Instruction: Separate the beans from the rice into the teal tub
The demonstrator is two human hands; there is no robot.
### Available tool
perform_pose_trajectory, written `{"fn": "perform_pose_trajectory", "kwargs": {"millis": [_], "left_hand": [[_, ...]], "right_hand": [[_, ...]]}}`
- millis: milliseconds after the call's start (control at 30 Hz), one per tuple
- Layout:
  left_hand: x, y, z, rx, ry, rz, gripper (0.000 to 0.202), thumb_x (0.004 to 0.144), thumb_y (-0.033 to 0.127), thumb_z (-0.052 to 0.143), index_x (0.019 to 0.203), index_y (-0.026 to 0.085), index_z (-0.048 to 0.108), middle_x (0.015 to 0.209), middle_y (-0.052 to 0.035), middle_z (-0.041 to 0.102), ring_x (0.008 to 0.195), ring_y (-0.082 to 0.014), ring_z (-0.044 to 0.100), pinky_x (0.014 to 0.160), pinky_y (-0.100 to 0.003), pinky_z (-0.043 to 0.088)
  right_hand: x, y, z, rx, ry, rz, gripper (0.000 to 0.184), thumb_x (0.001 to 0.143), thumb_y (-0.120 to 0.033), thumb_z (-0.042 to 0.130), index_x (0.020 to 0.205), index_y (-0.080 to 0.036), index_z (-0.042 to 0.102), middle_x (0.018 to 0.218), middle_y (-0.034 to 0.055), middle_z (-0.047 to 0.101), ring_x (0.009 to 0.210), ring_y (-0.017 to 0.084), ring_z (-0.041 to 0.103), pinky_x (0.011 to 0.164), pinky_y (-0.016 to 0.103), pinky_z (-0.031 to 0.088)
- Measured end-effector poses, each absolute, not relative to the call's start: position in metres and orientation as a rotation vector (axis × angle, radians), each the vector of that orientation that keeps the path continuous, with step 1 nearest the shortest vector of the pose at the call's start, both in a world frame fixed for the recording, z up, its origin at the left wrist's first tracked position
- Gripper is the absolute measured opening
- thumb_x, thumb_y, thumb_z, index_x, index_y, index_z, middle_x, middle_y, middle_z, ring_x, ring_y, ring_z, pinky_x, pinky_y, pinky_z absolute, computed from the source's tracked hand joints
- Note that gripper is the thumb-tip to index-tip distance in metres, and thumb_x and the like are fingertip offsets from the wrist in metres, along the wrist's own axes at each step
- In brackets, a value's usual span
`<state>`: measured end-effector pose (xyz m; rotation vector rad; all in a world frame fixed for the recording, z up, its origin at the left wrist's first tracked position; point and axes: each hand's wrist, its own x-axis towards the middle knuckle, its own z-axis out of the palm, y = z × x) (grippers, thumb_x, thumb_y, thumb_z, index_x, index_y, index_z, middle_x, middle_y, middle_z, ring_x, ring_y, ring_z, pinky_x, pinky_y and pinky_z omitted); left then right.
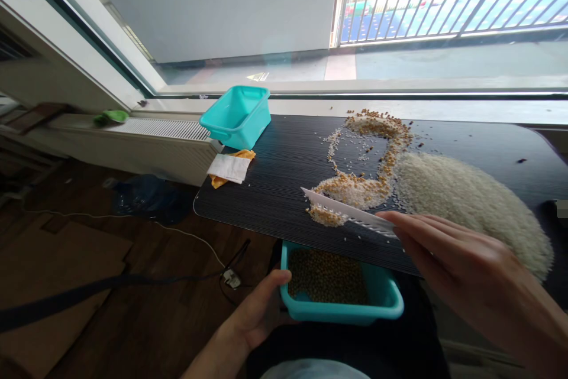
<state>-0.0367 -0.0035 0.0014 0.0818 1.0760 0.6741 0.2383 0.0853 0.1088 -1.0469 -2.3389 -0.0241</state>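
My right hand (461, 261) pinches a thin white strip (355, 211) by one end, its edge standing on the dark tabletop among the grains; whether it is a ruler or a cut piece of card I cannot tell. Against the strip lies a small mound of white and yellow-brown grains (355, 190), with a little of it on the near side. Under the table's front edge, my left hand (261, 314) grips the left end of a teal plastic bin (341, 311), thumb on the rim. Brown-green grains (328, 278) cover much of its bottom.
A large heap of white rice (470, 207) spreads at the right of the dark table (275, 201). A second teal bin (239, 122) stands at the far left corner, beside a folded white and orange cloth (231, 168). A window runs behind; a cable (190, 233) crosses the floor.
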Motion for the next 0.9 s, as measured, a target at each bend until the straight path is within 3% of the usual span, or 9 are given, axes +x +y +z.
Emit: {"fn": "perform_pose_trajectory", "kwargs": {"millis": [200, 333, 567, 767, 900], "left_hand": [[-0.037, -0.002, 0.002, 0.100, 1.112, 0.652, 0.063, 0.066, 0.050, 0.075, 0.117, 0.015, 0.062, 0.110, -0.0117, 0.073, 0.106, -0.0310, 0.065, 0.081, -0.037, 0.051], [-0.045, -0.001, 0.002, 0.132, 1.125, 0.657, 0.058, 0.069, 0.051, 0.072, 0.115, 0.017, 0.065, 0.110, -0.0105, 0.074, 0.108, -0.0307, 0.065, 0.083, -0.038, 0.050], [-0.066, -0.003, 0.001, 0.126, 1.232, 0.712, 0.051, 0.067, 0.049, 0.075, 0.104, 0.015, 0.066, 0.102, -0.0107, 0.075, 0.101, -0.0300, 0.067, 0.082, -0.038, 0.050], [-0.075, -0.009, 0.004, 0.161, 1.215, 0.717, 0.052, 0.069, 0.049, 0.071, 0.109, 0.016, 0.063, 0.106, -0.0113, 0.074, 0.103, -0.0313, 0.066, 0.080, -0.038, 0.050], [-0.071, -0.010, 0.005, 0.190, 1.231, 0.711, 0.055, 0.070, 0.048, 0.070, 0.114, 0.017, 0.061, 0.109, -0.0113, 0.073, 0.104, -0.0319, 0.065, 0.080, -0.039, 0.049]], "right_hand": [[0.241, 0.081, 0.111, -1.091, -2.237, 0.049, 0.023, 0.092, -0.020, 0.052, 0.110, -0.026, 0.066, 0.096, 0.0001, 0.078, 0.076, 0.017, 0.074, 0.067, 0.026, 0.060], [0.230, 0.080, 0.110, -1.100, -2.273, 0.082, 0.024, 0.094, -0.020, 0.051, 0.113, -0.023, 0.065, 0.100, 0.0026, 0.078, 0.081, 0.016, 0.074, 0.071, 0.025, 0.059], [0.186, 0.087, 0.109, -1.003, -2.381, 0.186, 0.026, 0.095, -0.015, 0.046, 0.111, -0.018, 0.066, 0.097, 0.0046, 0.078, 0.080, 0.014, 0.074, 0.066, 0.022, 0.058], [0.195, 0.062, 0.110, -0.892, -2.448, 0.284, 0.035, 0.093, -0.012, 0.045, 0.124, -0.022, 0.058, 0.105, 0.0034, 0.077, 0.089, 0.013, 0.073, 0.073, 0.020, 0.057], [0.231, 0.053, 0.108, -0.970, -2.467, 0.159, 0.049, 0.093, -0.019, 0.048, 0.140, -0.028, 0.048, 0.111, 0.0028, 0.075, 0.089, 0.017, 0.074, 0.078, 0.024, 0.059]]}}
